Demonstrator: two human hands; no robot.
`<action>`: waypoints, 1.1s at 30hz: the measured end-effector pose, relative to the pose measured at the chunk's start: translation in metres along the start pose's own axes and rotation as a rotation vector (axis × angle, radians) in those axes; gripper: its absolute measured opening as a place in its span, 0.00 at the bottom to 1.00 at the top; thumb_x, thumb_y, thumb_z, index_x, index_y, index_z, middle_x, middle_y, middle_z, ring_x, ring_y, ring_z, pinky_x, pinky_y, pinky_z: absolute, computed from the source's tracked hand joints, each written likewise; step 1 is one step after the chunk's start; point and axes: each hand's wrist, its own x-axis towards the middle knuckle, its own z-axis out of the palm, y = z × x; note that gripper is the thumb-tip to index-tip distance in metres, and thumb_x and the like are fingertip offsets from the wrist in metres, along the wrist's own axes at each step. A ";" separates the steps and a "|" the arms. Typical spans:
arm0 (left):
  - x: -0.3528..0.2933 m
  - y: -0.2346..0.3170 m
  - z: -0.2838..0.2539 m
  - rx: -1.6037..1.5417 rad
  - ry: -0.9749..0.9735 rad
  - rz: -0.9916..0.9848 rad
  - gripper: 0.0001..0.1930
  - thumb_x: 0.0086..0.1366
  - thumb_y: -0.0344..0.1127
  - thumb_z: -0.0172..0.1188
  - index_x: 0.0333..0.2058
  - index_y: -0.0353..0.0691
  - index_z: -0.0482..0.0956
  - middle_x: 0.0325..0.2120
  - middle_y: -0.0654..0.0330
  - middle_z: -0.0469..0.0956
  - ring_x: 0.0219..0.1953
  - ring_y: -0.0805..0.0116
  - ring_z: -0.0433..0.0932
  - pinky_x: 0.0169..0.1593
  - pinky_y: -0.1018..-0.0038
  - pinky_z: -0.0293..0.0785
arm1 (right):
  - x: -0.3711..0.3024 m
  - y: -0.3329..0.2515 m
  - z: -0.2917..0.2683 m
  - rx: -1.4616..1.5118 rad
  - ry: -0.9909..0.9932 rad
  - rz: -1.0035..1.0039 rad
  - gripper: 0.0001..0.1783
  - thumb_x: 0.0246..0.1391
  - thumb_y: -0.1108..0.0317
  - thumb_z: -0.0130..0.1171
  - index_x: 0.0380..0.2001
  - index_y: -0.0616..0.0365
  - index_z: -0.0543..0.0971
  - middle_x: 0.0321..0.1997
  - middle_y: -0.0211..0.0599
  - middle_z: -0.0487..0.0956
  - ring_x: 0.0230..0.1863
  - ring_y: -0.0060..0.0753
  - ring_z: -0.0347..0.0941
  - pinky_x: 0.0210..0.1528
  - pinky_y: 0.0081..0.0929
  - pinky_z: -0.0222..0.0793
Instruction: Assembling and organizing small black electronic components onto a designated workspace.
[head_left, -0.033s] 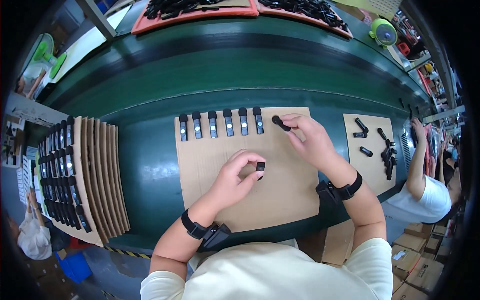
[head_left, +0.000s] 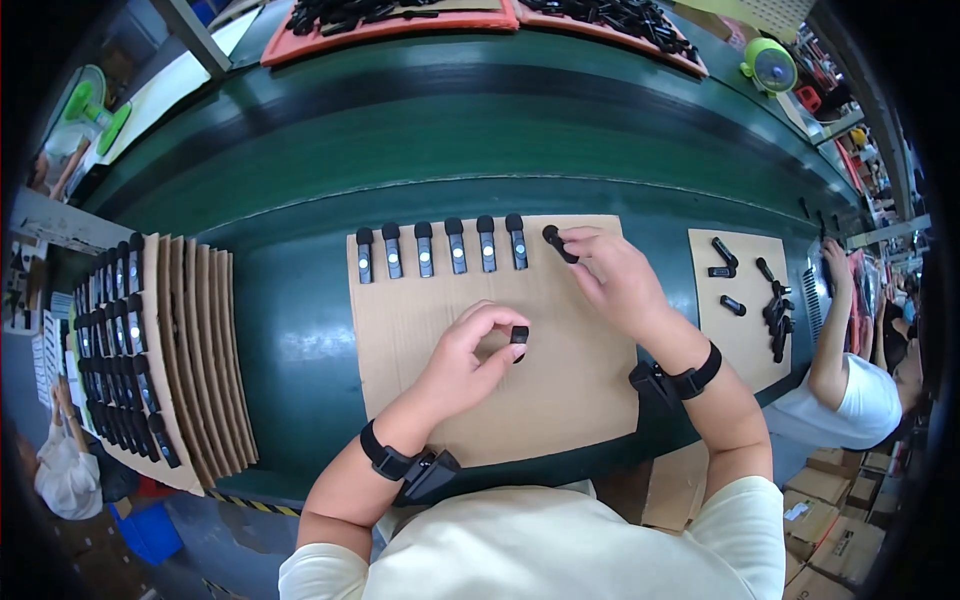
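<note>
A row of several small black clip-on microphones with rounded foam tops stands along the far edge of a cardboard sheet. To the right of that row, my right hand pinches another black microphone, tilted with its foam end up and to the left. My fingers cover its lower part. Over the middle of the sheet, my left hand is closed on a small black block-like piece, held between thumb and forefinger. Its exact kind cannot be made out.
More loose microphones lie on a smaller cardboard sheet at right. Upright cardboard sheets, the outermost bearing microphones, stand at left. Red trays of black parts lie beyond the green belt. A co-worker's arm reaches in at right.
The microphone in my right hand has shifted very slightly up and to the left. My left hand keeps its grip, almost unmoved.
</note>
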 end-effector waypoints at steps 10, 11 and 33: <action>0.001 -0.008 -0.002 -0.014 -0.052 -0.089 0.14 0.56 0.18 0.61 0.42 0.36 0.75 0.40 0.57 0.75 0.44 0.64 0.75 0.49 0.73 0.72 | 0.006 0.020 0.016 -0.230 -0.104 -0.188 0.13 0.46 0.77 0.63 0.37 0.58 0.76 0.49 0.39 0.75 0.46 0.46 0.75 0.44 0.37 0.73; 0.001 -0.009 -0.001 -0.002 -0.044 -0.074 0.14 0.56 0.18 0.61 0.42 0.36 0.76 0.40 0.57 0.75 0.44 0.64 0.75 0.49 0.72 0.72 | 0.007 0.022 0.017 -0.229 -0.103 -0.185 0.13 0.46 0.77 0.63 0.37 0.58 0.76 0.49 0.39 0.75 0.46 0.46 0.75 0.44 0.37 0.73; 0.000 -0.005 0.009 0.545 -0.097 0.127 0.18 0.48 0.26 0.68 0.40 0.42 0.77 0.42 0.58 0.72 0.48 0.56 0.71 0.51 0.62 0.69 | -0.001 0.028 -0.009 0.533 -0.267 0.516 0.11 0.57 0.77 0.60 0.44 0.62 0.75 0.37 0.26 0.75 0.36 0.15 0.72 0.41 0.16 0.71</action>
